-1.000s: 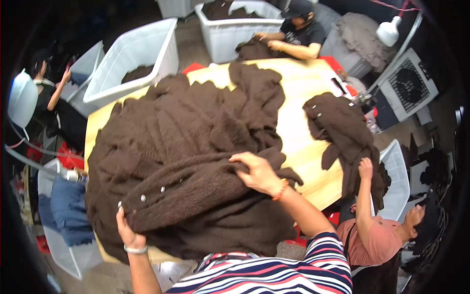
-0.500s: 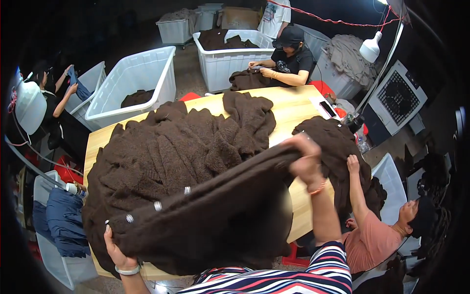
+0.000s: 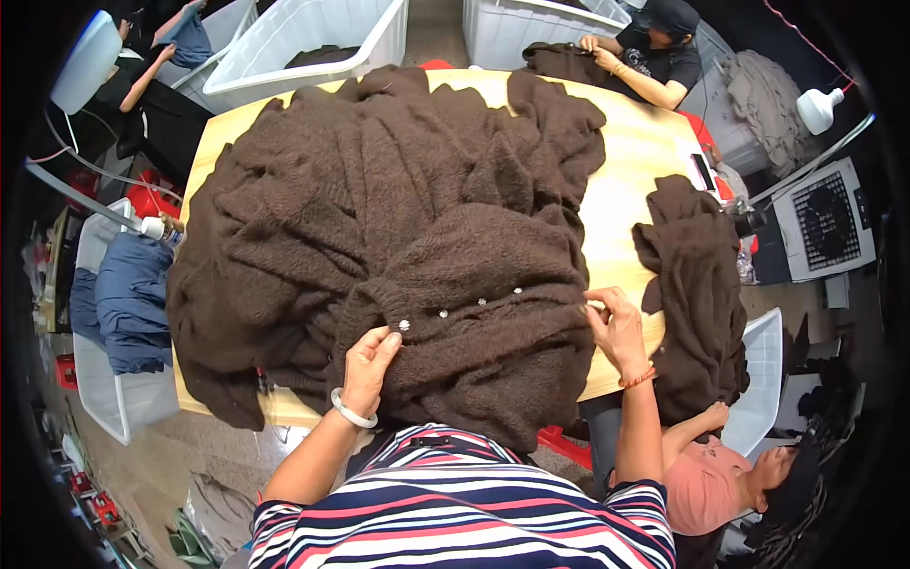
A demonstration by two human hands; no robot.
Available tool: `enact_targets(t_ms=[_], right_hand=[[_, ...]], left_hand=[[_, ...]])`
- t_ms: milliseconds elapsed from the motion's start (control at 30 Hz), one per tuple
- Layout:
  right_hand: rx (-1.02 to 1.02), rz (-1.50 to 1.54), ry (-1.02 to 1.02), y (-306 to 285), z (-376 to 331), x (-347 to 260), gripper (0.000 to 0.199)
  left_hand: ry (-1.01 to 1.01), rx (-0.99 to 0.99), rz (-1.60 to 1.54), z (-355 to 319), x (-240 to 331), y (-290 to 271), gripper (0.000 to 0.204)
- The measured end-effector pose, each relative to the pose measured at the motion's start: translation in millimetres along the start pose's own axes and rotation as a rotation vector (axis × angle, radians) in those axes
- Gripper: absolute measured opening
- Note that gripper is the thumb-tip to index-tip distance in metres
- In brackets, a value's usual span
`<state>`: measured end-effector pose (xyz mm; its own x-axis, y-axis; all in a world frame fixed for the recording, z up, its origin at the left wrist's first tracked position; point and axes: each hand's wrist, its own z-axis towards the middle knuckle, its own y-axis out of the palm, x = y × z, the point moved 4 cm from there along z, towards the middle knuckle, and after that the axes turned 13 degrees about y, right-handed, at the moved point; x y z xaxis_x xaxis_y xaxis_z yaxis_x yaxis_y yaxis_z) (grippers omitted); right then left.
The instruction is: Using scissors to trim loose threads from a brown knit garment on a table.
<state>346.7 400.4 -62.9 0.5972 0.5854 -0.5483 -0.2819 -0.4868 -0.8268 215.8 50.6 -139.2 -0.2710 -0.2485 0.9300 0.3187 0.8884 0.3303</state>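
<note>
A dark brown knitted cardigan (image 3: 474, 356) lies spread at the near side of the table, on a big heap of brown knitwear (image 3: 294, 209). Several shiny pale buttons (image 3: 482, 302) run in a row along its front band. At the neck end, my left hand (image 3: 364, 375) pinches the band just below the leftmost button. My right hand (image 3: 618, 332) grips the cardigan's edge at the other end of the row, thumb and forefinger together. Both hands rest low over the cloth, and the band stretches between them.
Beneath the heap is a pale wooden table (image 3: 630, 247). More brown garments (image 3: 697, 294) lie on its right side, beside a co-worker in a pink top (image 3: 706, 484). Another co-worker (image 3: 654, 57) handles brown knitwear across the table. White bins (image 3: 379, 66) and a blue garment pile (image 3: 140, 303) surround it.
The cardigan was held up slanting and in motion; now it lies flat on the heap. My right hand has come down, and the view has tilted down toward my body.
</note>
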Motion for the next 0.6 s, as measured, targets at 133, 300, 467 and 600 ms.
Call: enact_targets(t_ms=[133,300,467,600], right_hand=[[-0.247,0.533,-0.213,39,-44,-83,0.009],[-0.651,0.582,-0.311,100,-76,-148,0.041],[-0.834,0.489,-0.145,118,-70,-150,0.024],[-0.986,0.574,0.063,128,-70,-138,0.020]], left_hand=[[0.003,-0.134,0.117,-18,12,-12,0.021],[0.080,-0.236,0.208,-26,31,0,0.019],[-0.037,-0.221,0.004,-22,35,-1,0.026],[-0.149,-0.197,-0.003,-19,26,-12,0.022]])
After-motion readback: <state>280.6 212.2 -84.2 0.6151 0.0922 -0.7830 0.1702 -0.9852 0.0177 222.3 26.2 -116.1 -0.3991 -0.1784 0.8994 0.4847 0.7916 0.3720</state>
